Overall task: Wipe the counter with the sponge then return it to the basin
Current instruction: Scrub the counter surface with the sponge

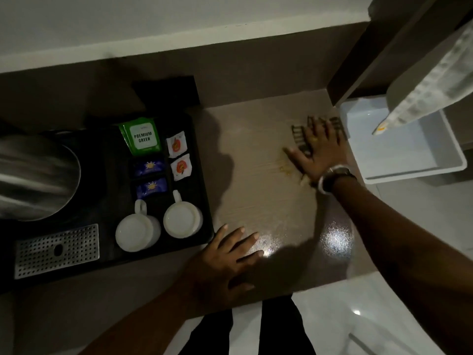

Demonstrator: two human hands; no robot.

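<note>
The sponge (302, 138) lies flat on the brown wood-grain worktop (256, 196), just beside the near-left corner of the white basin (409, 172) that stands at the worktop's right end. It looks dark in the dim light, with raised ribs or slots across its top that show as short parallel bars, and a paler yellowish edge peeks out on the side away from the basin; most of its body is hidden. The right hand (317, 152) presses down on it with the palm flat and the fingers (311, 124) spread wide and extended, not curled around it, a watch (332, 179) on the wrist. A few yellowish smears mark the worktop just beside the sponge, on the side away from the basin. The left hand (225, 260) rests palm-down on the worktop well apart from the basin, its fingers loosely splayed and holding nothing, beside the corner of a black tray (204, 175). That tray carries two white cups (138, 234), tea sachets (140, 137) and a steel kettle (35, 175). A pale towel (435, 83) hangs over the basin.
</note>
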